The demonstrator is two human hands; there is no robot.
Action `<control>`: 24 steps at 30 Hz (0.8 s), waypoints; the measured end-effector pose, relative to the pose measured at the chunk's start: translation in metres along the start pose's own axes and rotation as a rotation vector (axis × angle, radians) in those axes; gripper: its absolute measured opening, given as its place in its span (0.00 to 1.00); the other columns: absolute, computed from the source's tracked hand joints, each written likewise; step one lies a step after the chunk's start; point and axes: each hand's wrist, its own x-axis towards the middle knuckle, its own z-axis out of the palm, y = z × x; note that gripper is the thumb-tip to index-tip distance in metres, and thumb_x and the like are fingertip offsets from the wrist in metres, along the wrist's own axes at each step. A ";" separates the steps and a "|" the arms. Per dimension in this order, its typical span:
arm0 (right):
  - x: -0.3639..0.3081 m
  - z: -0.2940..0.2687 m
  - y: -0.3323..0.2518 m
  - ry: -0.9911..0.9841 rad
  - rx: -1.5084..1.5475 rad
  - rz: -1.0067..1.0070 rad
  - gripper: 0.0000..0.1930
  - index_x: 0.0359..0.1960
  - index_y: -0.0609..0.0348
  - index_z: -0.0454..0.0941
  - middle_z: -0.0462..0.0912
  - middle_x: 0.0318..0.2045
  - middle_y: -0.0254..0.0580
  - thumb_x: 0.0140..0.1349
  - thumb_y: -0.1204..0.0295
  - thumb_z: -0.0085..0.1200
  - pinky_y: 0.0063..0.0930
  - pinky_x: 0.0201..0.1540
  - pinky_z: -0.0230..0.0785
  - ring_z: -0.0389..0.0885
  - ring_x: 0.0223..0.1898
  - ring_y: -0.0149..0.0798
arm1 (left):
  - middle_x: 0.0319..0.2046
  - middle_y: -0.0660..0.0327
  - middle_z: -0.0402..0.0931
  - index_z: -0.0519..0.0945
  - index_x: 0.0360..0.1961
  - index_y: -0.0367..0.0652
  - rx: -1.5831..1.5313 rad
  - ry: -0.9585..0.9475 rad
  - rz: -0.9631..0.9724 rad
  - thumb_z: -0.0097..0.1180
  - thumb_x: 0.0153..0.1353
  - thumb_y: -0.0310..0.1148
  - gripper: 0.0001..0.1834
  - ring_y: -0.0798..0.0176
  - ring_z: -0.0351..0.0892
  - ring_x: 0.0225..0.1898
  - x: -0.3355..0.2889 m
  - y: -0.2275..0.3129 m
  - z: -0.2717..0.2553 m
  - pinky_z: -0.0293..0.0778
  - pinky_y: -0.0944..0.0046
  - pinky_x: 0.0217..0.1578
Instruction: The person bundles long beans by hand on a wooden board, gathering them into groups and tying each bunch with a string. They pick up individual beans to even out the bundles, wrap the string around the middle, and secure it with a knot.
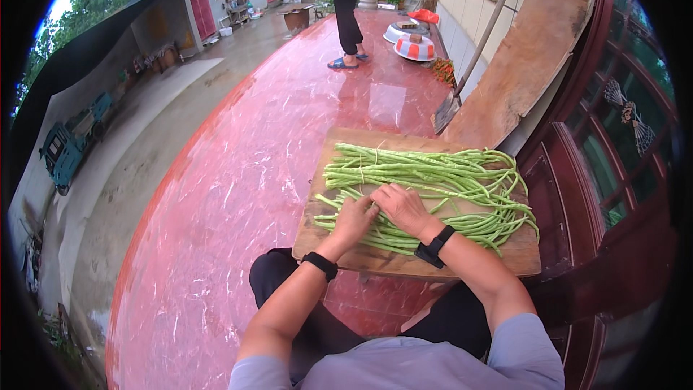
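Long green yard-long beans (426, 167) lie across a low wooden board (321, 146) in front of me, the upper ones gathered in a bundle with a thin tie near their left ends. A second lot of yard-long beans (469, 226) lies nearer to me. Over its left part, my left hand (354, 218) and my right hand (401, 207) meet with fingertips pinched together. Whatever sits between the fingers is hidden or too small to make out. Both wrists wear black bands, and the right one rests close to the near beans.
A person (349, 14) in dark trousers and blue slippers stands ahead on the red tiled floor (238, 173). A shovel (473, 65) and a wooden panel (516, 65) lean against the right wall, beside a dark red door (570, 195). Covered basins (414, 47) sit beyond.
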 end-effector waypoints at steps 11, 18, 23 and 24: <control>-0.004 0.021 0.022 -0.185 0.109 0.360 0.04 0.31 0.52 0.77 0.81 0.26 0.48 0.58 0.72 0.49 0.47 0.31 0.71 0.81 0.31 0.54 | 0.20 0.63 0.74 0.82 0.42 0.43 -0.126 -0.141 -0.134 0.59 0.54 0.29 0.13 0.70 0.72 0.23 0.016 0.002 0.005 0.69 0.67 0.25; 0.009 0.022 0.023 -0.237 0.011 0.231 0.03 0.33 0.54 0.72 0.80 0.27 0.51 0.59 0.70 0.48 0.51 0.32 0.70 0.80 0.32 0.55 | 0.24 0.74 0.72 0.77 0.32 0.51 -0.622 -0.406 -0.485 0.64 0.55 0.35 0.08 0.76 0.66 0.23 0.028 -0.002 -0.015 0.63 0.72 0.25; 0.003 0.016 0.000 -0.084 0.001 0.288 0.04 0.36 0.52 0.70 0.80 0.29 0.45 0.61 0.71 0.48 0.46 0.33 0.69 0.80 0.32 0.53 | 0.25 0.75 0.69 0.74 0.32 0.54 -0.600 -0.416 -0.488 0.64 0.55 0.41 0.11 0.76 0.67 0.27 0.018 0.005 -0.025 0.64 0.72 0.28; 0.003 0.021 0.001 -0.112 0.032 0.403 0.04 0.36 0.49 0.73 0.81 0.29 0.41 0.60 0.69 0.50 0.44 0.34 0.68 0.80 0.32 0.50 | 0.25 0.74 0.69 0.73 0.32 0.54 -0.618 -0.412 -0.502 0.65 0.53 0.41 0.12 0.75 0.68 0.28 0.016 0.013 -0.028 0.64 0.72 0.29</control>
